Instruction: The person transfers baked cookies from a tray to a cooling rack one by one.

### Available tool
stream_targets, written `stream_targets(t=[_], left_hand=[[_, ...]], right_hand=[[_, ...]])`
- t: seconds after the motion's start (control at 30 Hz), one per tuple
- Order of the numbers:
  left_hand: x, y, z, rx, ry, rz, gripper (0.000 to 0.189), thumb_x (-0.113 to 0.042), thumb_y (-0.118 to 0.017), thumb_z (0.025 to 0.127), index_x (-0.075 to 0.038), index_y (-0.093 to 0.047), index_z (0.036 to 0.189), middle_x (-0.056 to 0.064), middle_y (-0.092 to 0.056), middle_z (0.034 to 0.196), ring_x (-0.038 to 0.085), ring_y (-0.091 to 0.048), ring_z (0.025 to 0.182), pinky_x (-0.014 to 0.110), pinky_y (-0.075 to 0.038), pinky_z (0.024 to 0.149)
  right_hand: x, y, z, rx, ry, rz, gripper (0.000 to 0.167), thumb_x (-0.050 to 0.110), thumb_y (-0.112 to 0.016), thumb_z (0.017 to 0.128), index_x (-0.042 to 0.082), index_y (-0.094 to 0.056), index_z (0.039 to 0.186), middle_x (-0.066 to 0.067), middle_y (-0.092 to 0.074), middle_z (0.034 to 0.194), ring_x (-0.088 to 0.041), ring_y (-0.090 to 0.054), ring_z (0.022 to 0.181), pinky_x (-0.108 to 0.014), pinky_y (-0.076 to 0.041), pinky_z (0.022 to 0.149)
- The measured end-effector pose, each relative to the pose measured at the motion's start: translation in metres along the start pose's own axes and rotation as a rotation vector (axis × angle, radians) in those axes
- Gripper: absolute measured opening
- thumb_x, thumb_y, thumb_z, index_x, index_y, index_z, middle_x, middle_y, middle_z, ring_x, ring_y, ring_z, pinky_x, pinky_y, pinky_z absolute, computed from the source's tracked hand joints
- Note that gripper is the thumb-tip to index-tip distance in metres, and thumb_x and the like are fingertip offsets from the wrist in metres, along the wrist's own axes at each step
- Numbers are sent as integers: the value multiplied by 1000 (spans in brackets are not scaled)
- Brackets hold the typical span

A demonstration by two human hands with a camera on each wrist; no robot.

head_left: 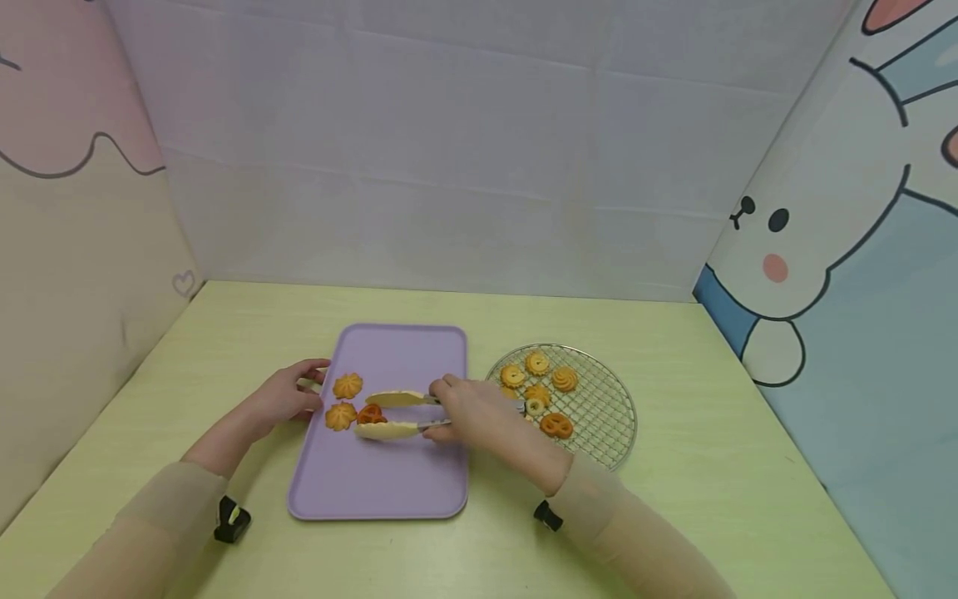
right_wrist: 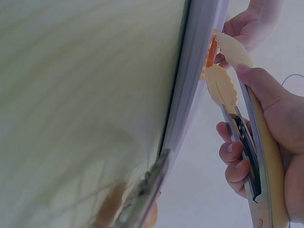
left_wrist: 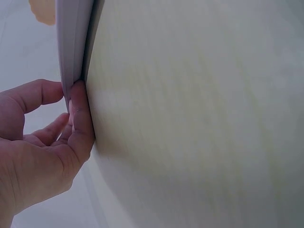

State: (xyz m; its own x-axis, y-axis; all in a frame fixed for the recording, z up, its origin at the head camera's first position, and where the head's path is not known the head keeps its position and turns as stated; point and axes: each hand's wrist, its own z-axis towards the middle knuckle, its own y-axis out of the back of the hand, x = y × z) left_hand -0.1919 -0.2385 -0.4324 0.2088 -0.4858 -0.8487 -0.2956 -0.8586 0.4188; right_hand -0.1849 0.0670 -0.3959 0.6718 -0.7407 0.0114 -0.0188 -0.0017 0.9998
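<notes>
My left hand [head_left: 280, 399] holds the left rim of a light purple tray [head_left: 404, 349], thumb and fingers on either side of it in the left wrist view. Over the tray, my right hand [head_left: 482, 413] grips metal tongs [right_wrist: 267, 190] with cream, scalloped tips. The tips lie spread on either side of a brown pretzel cookie [head_left: 370, 413], near the tray surface. Whether they touch the pretzel, I cannot tell. Left of it sit two golden flower-shaped cookies, an upper one [head_left: 348, 385] and a lower one [head_left: 340, 416].
Right of the tray lies a round wire cooling rack [head_left: 606, 424], partly hidden by my right hand and forearm. It bears several cookies, among them a swirl cookie [head_left: 565, 379] and another pretzel [head_left: 556, 425]. A white wall [head_left: 464, 208] borders the pale yellow table [head_left: 674, 499] at the back.
</notes>
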Motion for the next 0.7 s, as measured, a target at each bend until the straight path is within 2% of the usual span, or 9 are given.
stream_targets(t=[0.23,0.47,0.7], left_hand=[[1,0,0,-6,-2,-5,73,4,-58,80,3,-24,145,24,-35,130,23,-52,92,31,-55,71],[1,-1,2,-12,-1,-3,73,3,-58,80,3,-25,145,24,-35,130,23,-53,91,31,-55,73],[2,-1,2,-11,-1,-6,72,3,-58,80,4,-25,145,24,-35,128,21,-53,89,30,-55,72]], right_hand=[[-7,14,-5,35,-22,17,54,58,-64,80,17,-58,116,6,-60,98,-8,-51,64,-23,-44,50],[-18,22,-14,11,-28,78,51,54,-67,80,16,-58,114,7,-59,94,-7,-50,62,-21,-43,51],[-28,37,-21,0,-40,77,55,53,-67,80,16,-58,119,6,-62,101,-8,-54,68,-22,-46,55]])
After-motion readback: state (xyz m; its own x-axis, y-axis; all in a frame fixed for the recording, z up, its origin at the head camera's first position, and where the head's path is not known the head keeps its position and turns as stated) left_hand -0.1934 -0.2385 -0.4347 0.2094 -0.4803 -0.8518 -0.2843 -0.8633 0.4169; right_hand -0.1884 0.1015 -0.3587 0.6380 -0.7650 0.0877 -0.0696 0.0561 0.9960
